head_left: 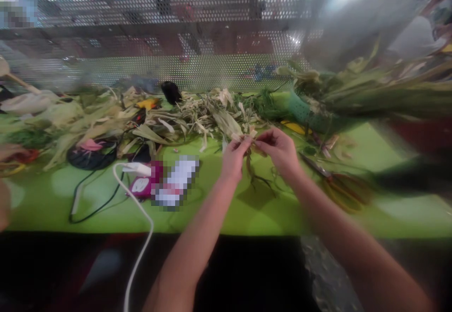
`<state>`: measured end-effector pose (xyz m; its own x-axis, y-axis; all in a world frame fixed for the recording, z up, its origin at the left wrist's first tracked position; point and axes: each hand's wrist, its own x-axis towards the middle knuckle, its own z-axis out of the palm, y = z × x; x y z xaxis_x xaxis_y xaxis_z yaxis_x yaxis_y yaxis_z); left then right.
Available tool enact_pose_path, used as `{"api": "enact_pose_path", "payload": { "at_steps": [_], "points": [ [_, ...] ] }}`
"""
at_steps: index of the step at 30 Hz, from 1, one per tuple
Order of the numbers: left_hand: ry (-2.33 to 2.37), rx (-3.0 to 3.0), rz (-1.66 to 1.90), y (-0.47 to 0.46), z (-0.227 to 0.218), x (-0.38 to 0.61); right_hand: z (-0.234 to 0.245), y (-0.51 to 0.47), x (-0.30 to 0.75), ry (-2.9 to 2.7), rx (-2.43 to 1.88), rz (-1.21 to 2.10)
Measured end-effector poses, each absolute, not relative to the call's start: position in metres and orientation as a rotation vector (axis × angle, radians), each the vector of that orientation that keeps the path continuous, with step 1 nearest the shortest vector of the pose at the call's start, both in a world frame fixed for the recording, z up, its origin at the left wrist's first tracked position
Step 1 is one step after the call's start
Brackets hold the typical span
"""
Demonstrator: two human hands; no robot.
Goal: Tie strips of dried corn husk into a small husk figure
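Note:
My left hand [234, 157] and my right hand [278, 149] meet over a bright green table [219, 208], fingers pinched together on a small bundle of dried husk strips [250, 143]. Thin dark strands [259, 177] hang from the bundle toward the table. A heap of pale green and straw-coloured husks [197, 114] lies just behind my hands.
Orange-handled scissors [339, 184] lie to the right. A white cable [137, 217], a pink device [143, 184] and a black cord [88, 203] sit at left. A green basket [300, 109] and long leaves [381, 93] fill the right back. A perforated metal screen [197, 43] stands behind.

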<state>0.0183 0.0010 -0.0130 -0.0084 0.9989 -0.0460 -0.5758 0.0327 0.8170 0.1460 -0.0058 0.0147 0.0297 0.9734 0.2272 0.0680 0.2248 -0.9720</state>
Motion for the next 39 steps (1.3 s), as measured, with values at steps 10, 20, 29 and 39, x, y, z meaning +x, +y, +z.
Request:
{"api": "enact_pose_path", "payload": {
  "at_steps": [10,20,29,39],
  "points": [
    [0.743,0.641,1.507,-0.005,-0.009,0.028,0.013,-0.01,0.143,-1.308,-1.066,0.925],
    [0.784,0.608,1.446,-0.002,-0.014,0.026,0.018,-0.008,0.148,-1.415,-1.097,1.009],
    [0.853,0.893,1.269,-0.003,-0.013,0.02,0.014,0.004,0.161,-1.541,-1.119,0.709],
    [0.673,0.715,1.148,-0.004,-0.005,0.018,0.02,-0.005,0.157,-1.509,-1.166,0.493]
  ]
}}
